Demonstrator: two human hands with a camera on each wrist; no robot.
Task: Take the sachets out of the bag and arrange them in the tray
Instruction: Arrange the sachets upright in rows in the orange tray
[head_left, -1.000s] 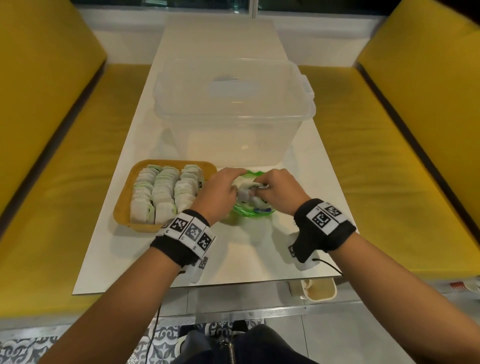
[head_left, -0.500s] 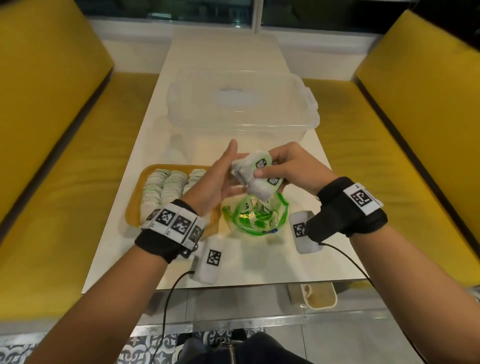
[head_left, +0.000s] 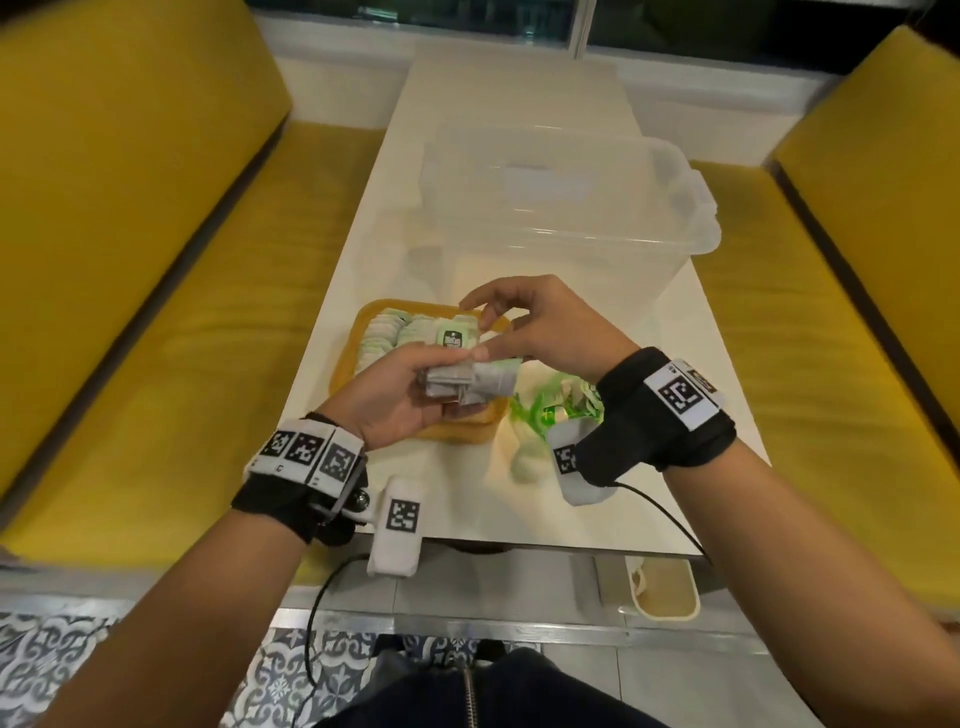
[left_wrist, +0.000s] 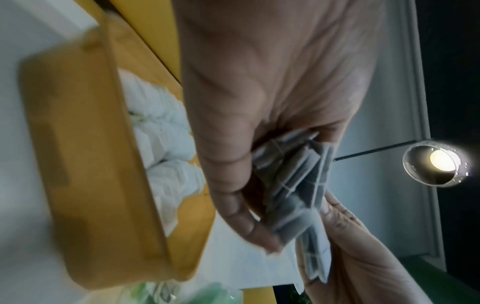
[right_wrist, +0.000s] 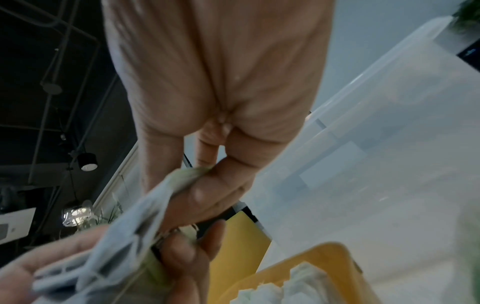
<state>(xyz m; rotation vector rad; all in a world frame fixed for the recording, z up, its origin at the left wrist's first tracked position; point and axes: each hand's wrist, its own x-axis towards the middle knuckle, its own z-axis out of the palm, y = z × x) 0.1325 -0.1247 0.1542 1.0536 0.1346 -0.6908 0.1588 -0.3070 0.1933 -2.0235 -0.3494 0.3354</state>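
Over the near right part of the orange tray (head_left: 347, 358), my left hand (head_left: 441, 382) grips a bundle of white sachets (head_left: 470, 383). My right hand (head_left: 485, 325) pinches the top green-labelled sachet (head_left: 456, 335) of that bundle. Rows of sachets (head_left: 387, 332) fill the tray's left and middle. The green bag (head_left: 545, 410) lies open on the table, right of the tray and under my right wrist. In the left wrist view the fingers of my left hand (left_wrist: 262, 207) curl round the grey bundle (left_wrist: 293, 185). In the right wrist view my right hand (right_wrist: 192, 189) pinches a sachet edge (right_wrist: 161, 197).
A large clear plastic box (head_left: 571, 208) stands on the white table (head_left: 717, 405) behind the tray. Yellow benches (head_left: 182, 389) run along both sides. A small white bin (head_left: 662, 587) stands on the floor below the table's near edge.
Both hands lifted a bundle of sachets out of the bag and carried it left over the tray. My left hand now holds the bundle from below and my right pinches the top sachet.
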